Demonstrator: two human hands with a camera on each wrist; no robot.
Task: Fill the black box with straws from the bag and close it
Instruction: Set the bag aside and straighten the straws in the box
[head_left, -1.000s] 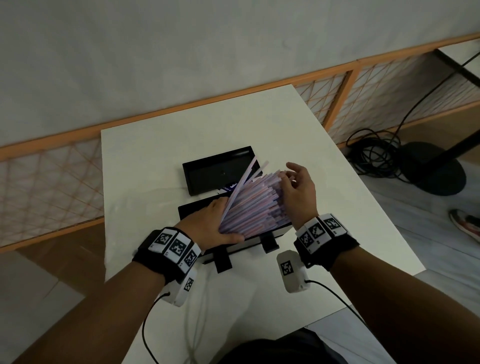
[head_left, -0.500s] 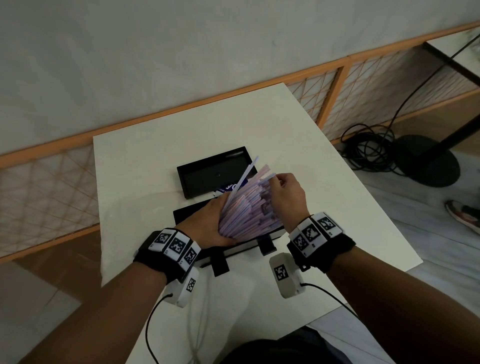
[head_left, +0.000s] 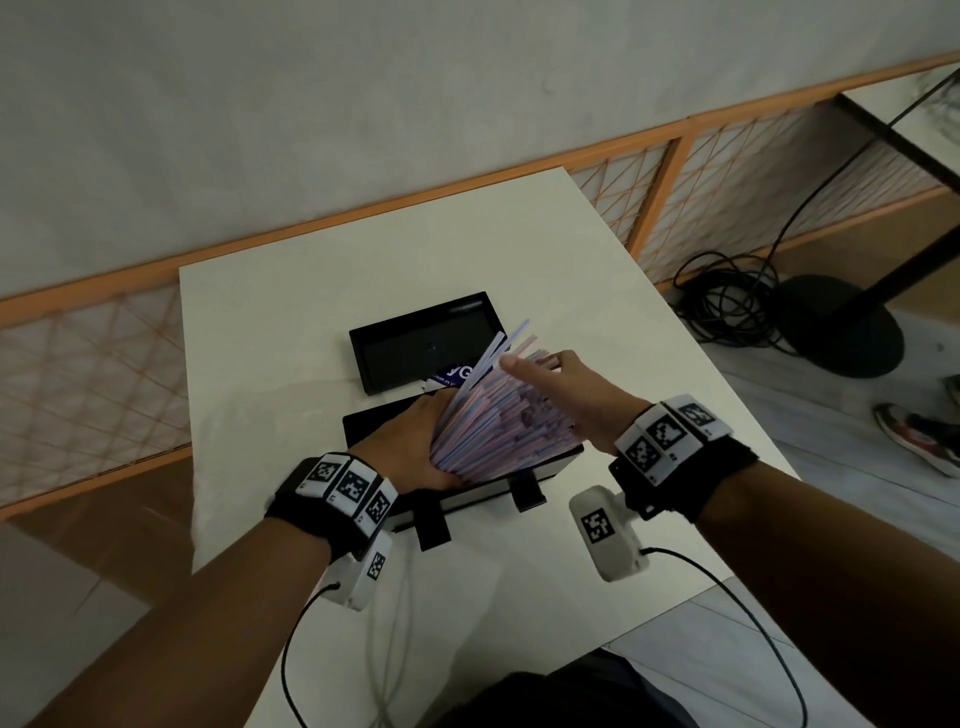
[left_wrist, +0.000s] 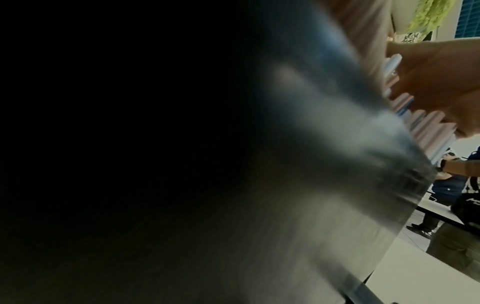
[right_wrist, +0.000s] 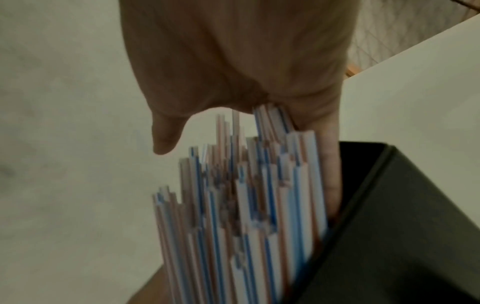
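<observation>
A thick bundle of striped straws (head_left: 498, 415) lies tilted in the open black box (head_left: 558, 465), far ends fanned upward. My left hand (head_left: 410, 441) grips the bundle's near end over the box's left side. My right hand (head_left: 561, 384) lies flat against the straws' far ends, fingers straight. In the right wrist view the palm (right_wrist: 246, 61) faces the straw tips (right_wrist: 246, 195), and one finger runs down beside them into the box (right_wrist: 389, 226). The left wrist view is mostly dark; straws (left_wrist: 428, 127) and my right hand (left_wrist: 441, 82) show at its right edge.
The box's black lid (head_left: 415, 338) lies upturned just behind the box, with a blue printed bag corner (head_left: 457, 373) between them. White table (head_left: 291, 364) with edges close on the right and near side. Cables (head_left: 727, 306) and a stand base lie on the floor to the right.
My right hand has gone from curled fingers at the straw tips to straight fingers laid against them. The left hand keeps its grip; the bundle stays over the box.
</observation>
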